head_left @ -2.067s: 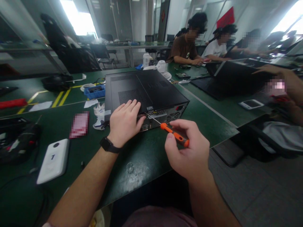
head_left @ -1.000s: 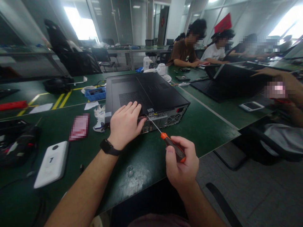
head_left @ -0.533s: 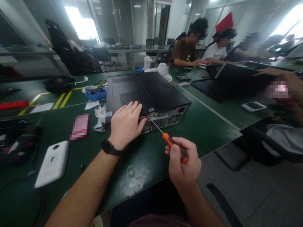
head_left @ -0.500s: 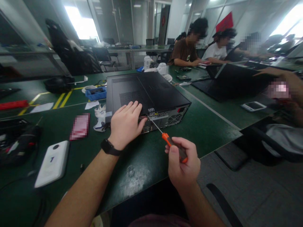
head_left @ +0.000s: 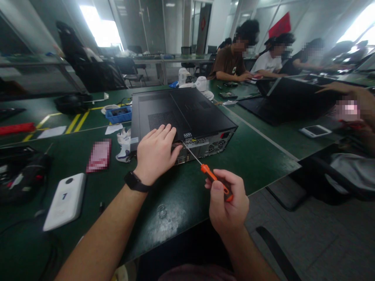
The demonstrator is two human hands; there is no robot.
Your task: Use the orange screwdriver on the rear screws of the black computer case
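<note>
A black desktop computer case (head_left: pixel 184 105) lies on its side on the green table, its rear panel with the fan grille facing me. My left hand (head_left: pixel 156 154) rests on the near left edge of the case, fingers stretched over the top cover and thumb at the rear edge. In my right hand (head_left: pixel 230 199) is an orange and dark screwdriver (head_left: pixel 208 171), held by its handle. Its thin shaft points up and left, and the tip meets the rear panel just right of my left thumb. The tip itself is too small to make out.
Left of the case are a white crumpled wrapper (head_left: pixel 123 144), a blue tray (head_left: pixel 118 114), a blurred pink packet (head_left: pixel 99 155) and a white device marked 1 (head_left: pixel 65 201). At the right are a laptop (head_left: pixel 288 99), a phone (head_left: pixel 315 131) and a person's hand (head_left: pixel 336 89). Other people sit farther back.
The screwdriver handle has turned slightly in my right hand, showing a different side. My left hand stays on the case.
</note>
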